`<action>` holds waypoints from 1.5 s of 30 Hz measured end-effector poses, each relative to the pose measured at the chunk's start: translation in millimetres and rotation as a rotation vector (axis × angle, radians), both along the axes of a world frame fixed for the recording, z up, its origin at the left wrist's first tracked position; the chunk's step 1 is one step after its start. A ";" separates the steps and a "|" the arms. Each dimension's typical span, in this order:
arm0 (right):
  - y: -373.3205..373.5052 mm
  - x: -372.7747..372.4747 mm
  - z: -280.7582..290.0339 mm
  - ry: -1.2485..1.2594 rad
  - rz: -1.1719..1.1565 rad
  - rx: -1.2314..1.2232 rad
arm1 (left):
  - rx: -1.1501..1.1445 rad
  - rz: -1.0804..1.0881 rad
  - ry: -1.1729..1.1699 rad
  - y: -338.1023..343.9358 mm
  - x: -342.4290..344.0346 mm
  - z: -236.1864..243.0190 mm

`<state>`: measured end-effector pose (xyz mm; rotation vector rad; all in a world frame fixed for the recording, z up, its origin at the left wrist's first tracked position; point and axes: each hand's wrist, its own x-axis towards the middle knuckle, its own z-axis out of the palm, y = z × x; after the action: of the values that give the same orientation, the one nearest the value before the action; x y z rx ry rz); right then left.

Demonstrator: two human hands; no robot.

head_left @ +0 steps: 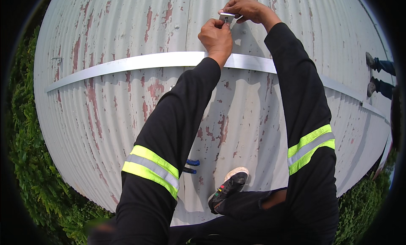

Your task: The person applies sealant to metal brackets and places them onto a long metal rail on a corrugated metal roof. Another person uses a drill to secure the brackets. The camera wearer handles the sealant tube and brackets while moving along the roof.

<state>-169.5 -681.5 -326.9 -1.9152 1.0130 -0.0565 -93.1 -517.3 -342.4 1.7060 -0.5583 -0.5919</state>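
A small flat silver metal bracket (227,16) with a hole or bolt in it is held up between my two hands, above the corrugated roof. My left hand (215,38) pinches its lower part between thumb and fingers. From above, my right hand (246,9) grips the bracket's upper edge with bent fingers. Just this side of my hands, a long silver metal rail (169,60) runs across the roof, passing beneath both my forearms. Fine details of the bracket are too small to make out.
Pale corrugated metal roofing (249,131) with peeling reddish patches spreads all around. A tool with blue handles (192,163) lies partly hidden beside my left sleeve. My shoe (230,188) stands near it. At far right are another person's legs (384,67). Green foliage (40,177) borders the roof.
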 end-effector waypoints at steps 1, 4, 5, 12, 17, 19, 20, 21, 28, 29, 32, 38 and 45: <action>-2.8 -1.8 -2.4 -0.053 0.025 0.001 | -0.009 0.000 -0.019 0.0 0.4 -0.1; -11.7 -11.4 -4.3 -0.154 0.253 -0.146 | 0.003 -0.014 -0.067 -0.3 2.1 -0.6; -14.4 -13.5 -2.1 -0.147 0.431 -0.294 | 0.010 -0.018 -0.101 -0.6 2.8 -0.8; 7.1 -10.9 11.4 -0.133 -0.013 0.270 | 0.050 -0.011 -0.086 1.3 2.8 2.7; 8.1 -10.1 18.2 -0.138 -0.023 0.382 | 0.020 -0.022 -0.124 3.6 3.7 5.4; 6.1 -10.2 18.0 -0.133 -0.017 0.384 | 0.017 -0.026 -0.180 3.3 3.9 3.8; 5.5 -10.4 17.4 -0.133 -0.020 0.378 | 0.015 -0.027 -0.215 2.4 4.2 2.6; 5.1 -10.4 16.7 -0.136 -0.016 0.367 | 0.017 -0.028 -0.242 1.7 4.3 1.3; 8.5 -10.4 15.1 -0.178 -0.084 0.402 | -0.039 0.029 -0.289 -6.2 -2.6 -0.2; 9.3 -10.8 15.6 -0.170 -0.092 0.390 | -0.053 0.028 -0.248 -7.3 -4.0 0.9; 14.6 -16.7 16.1 -0.220 -0.124 0.359 | -0.047 0.012 -0.216 -8.0 -5.5 3.1; 29.3 -30.7 17.0 -0.291 -0.031 0.352 | -0.041 -0.013 -0.224 -1.0 0.4 0.6; 61.7 -27.5 6.1 -0.392 -0.152 0.288 | -0.012 -0.023 0.022 0.0 12.1 -11.2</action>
<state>-197.0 -619.7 -320.8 -1.4888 0.8449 -0.3422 -81.0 -517.3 -353.6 1.6817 -0.5649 -0.6222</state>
